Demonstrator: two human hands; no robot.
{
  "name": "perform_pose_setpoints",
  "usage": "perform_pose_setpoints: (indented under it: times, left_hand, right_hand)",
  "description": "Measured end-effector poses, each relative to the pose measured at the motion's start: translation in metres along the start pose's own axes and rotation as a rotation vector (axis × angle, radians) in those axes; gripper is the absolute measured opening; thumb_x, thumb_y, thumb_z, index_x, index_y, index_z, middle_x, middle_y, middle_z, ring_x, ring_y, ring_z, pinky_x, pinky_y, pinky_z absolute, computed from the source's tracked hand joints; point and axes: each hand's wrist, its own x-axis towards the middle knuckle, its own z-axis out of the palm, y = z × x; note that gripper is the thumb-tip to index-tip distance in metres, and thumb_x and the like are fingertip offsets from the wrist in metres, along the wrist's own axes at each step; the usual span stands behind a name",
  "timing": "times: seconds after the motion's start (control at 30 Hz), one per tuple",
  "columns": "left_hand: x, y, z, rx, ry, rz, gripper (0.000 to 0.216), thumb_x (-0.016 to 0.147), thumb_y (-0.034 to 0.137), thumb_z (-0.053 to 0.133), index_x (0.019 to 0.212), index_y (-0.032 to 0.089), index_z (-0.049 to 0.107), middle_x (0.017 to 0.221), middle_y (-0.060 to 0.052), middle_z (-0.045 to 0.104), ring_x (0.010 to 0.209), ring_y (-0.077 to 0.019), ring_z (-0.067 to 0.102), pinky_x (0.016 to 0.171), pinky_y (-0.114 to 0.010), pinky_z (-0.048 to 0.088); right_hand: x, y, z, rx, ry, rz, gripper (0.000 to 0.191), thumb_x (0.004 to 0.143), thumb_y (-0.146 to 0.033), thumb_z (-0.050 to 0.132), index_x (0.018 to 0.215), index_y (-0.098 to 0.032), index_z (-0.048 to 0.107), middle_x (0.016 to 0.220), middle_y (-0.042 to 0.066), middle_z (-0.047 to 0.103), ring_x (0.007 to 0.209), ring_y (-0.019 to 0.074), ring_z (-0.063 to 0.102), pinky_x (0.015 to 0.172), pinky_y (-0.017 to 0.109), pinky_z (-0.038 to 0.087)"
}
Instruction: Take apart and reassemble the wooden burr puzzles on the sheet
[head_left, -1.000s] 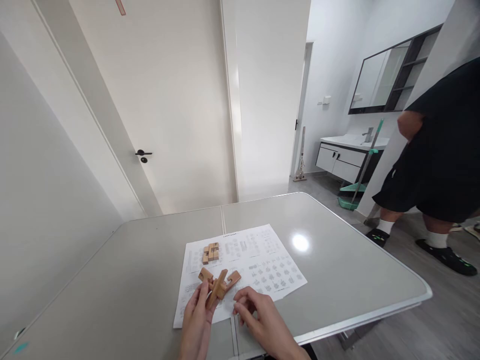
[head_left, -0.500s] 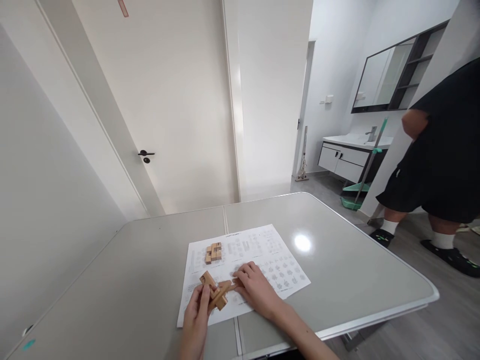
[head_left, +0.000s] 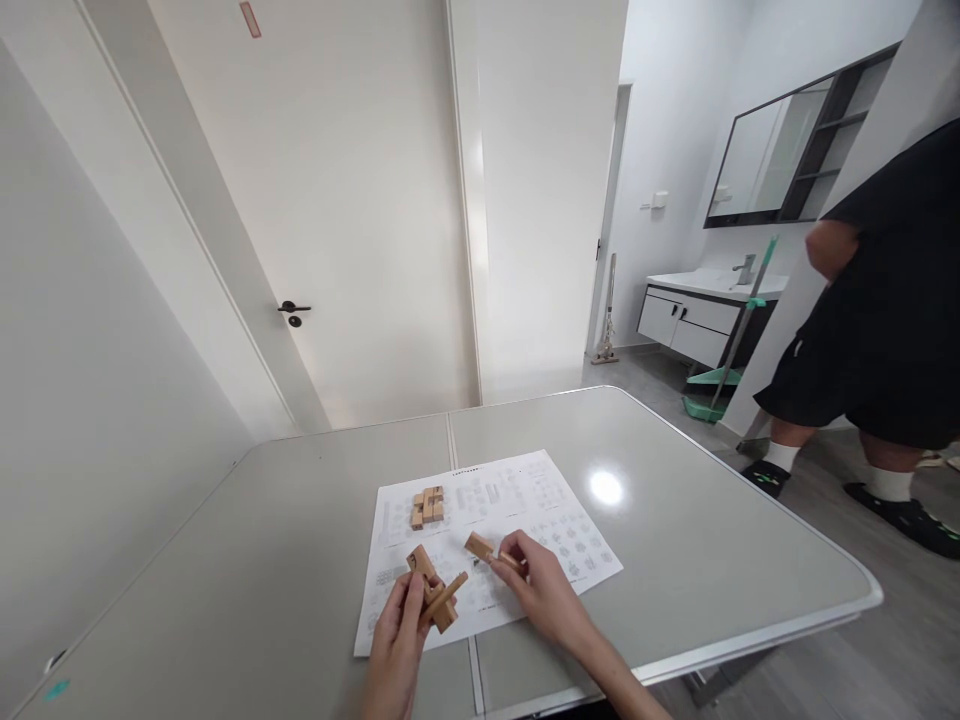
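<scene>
My left hand [head_left: 397, 622] is closed on a few interlocked wooden puzzle pieces [head_left: 444, 612], which cross each other at angles. In the fingers of my right hand [head_left: 541, 588] is a separate notched wooden puzzle piece [head_left: 478, 546], its free end pointing left toward the held cluster with a gap between them. Both hands are over a white instruction sheet [head_left: 525, 470] printed with rows of small diagrams. More wooden puzzle pieces [head_left: 427, 507] lie together on the sheet's upper left. My right fingers hide part of the piece they hold.
The sheet lies on a grey folding table [head_left: 675, 540] with a metal rim and a centre seam. Beyond its right edge stands a person in black clothes [head_left: 885, 300]. A closed door [head_left: 360, 200], a sink cabinet [head_left: 690, 315] and a green dustpan [head_left: 705, 408] are farther back.
My right hand has moved right, away from the cluster, with one wooden piece now apart in its fingers. My left hand still holds the crossed pieces in nearly the same place.
</scene>
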Motion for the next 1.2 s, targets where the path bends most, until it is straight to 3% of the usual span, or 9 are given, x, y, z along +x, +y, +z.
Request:
perform_pose_setpoints:
  times: [0.1,0.17,0.27,0.47,0.7,0.87,0.97,1.1,1.2]
  left_hand:
    - [-0.002,-0.001,0.002,0.025,0.012,0.018,0.056,0.072,0.06,0.083,0.108,0.02,0.07,0.111,-0.007,0.077,0.123,-0.0304,0.066,0.102,-0.037,0.055]
    - [-0.004,0.0,0.005,0.079,-0.002,0.062,0.057,0.074,0.063,0.08,0.11,0.02,0.07,0.114,-0.007,0.076,0.126,-0.031,0.064,0.104,-0.038,0.053]
    - [-0.009,0.002,0.011,0.209,-0.082,0.174,0.055,0.081,0.067,0.072,0.111,0.021,0.068,0.115,-0.007,0.075,0.124,-0.0311,0.064,0.108,-0.04,0.048]
    - [-0.018,0.008,0.018,0.418,-0.11,0.334,0.05,0.089,0.068,0.06,0.109,0.022,0.065,0.113,-0.008,0.073,0.115,-0.031,0.067,0.1,-0.041,0.051]
    - [-0.022,0.006,0.019,0.416,-0.158,0.354,0.043,0.092,0.061,0.059,0.111,0.022,0.063,0.115,-0.008,0.072,0.112,-0.0288,0.068,0.099,-0.038,0.053]
    - [-0.022,0.003,0.016,0.424,-0.199,0.353,0.045,0.093,0.062,0.057,0.114,0.023,0.061,0.121,-0.009,0.07,0.119,-0.0298,0.064,0.105,-0.04,0.048]
    - [-0.025,0.005,0.016,0.432,-0.226,0.339,0.045,0.094,0.062,0.055,0.117,0.023,0.061,0.127,-0.01,0.067,0.125,-0.03,0.06,0.11,-0.041,0.044]
    - [-0.027,0.007,0.017,0.444,-0.308,0.337,0.044,0.098,0.059,0.051,0.12,0.024,0.063,0.131,-0.009,0.066,0.13,-0.0296,0.057,0.114,-0.04,0.041]
    - [-0.027,0.007,0.016,0.475,-0.361,0.356,0.042,0.1,0.056,0.048,0.123,0.025,0.063,0.133,-0.009,0.065,0.133,-0.0296,0.055,0.116,-0.041,0.039]
  right_hand:
    - [-0.013,-0.02,-0.008,0.601,-0.023,0.22,0.035,0.092,-0.053,0.066,0.094,-0.023,0.049,0.084,0.004,0.07,0.077,0.0215,0.068,0.07,0.032,0.05]
    - [-0.021,-0.034,-0.01,0.873,-0.072,0.317,0.044,0.086,-0.058,0.073,0.096,-0.022,0.049,0.086,0.004,0.073,0.071,0.019,0.069,0.066,0.031,0.05]
    - [-0.03,-0.049,-0.006,1.048,-0.111,0.361,0.05,0.082,-0.059,0.078,0.099,-0.021,0.051,0.086,0.004,0.073,0.058,0.0141,0.065,0.057,0.027,0.045]
    - [-0.031,-0.059,0.003,1.308,-0.163,0.388,0.048,0.084,-0.051,0.08,0.109,-0.019,0.055,0.085,0.005,0.074,0.055,0.0121,0.061,0.056,0.025,0.044]
    - [-0.031,-0.064,0.005,1.538,-0.224,0.53,0.041,0.084,-0.03,0.084,0.115,-0.011,0.065,0.083,0.006,0.074,0.061,0.0087,0.062,0.058,0.018,0.047]
    - [-0.035,-0.062,0.012,1.588,-0.209,0.655,0.032,0.08,-0.03,0.088,0.097,-0.011,0.069,0.072,0.002,0.072,0.049,0.0042,0.056,0.051,0.014,0.045]
    - [-0.04,-0.06,0.018,1.512,-0.129,0.636,0.049,0.079,-0.037,0.089,0.115,-0.015,0.065,0.073,0.002,0.073,0.05,0.0068,0.059,0.053,0.016,0.047]
    - [-0.045,-0.06,0.021,1.384,-0.087,0.534,0.089,0.078,-0.047,0.087,0.149,-0.019,0.041,0.073,0.001,0.072,0.049,0.0102,0.059,0.051,0.021,0.044]
    - [-0.047,-0.061,0.017,1.323,-0.101,0.461,0.09,0.081,-0.051,0.084,0.153,-0.019,0.04,0.071,-0.001,0.067,0.048,0.0086,0.052,0.052,0.022,0.039]
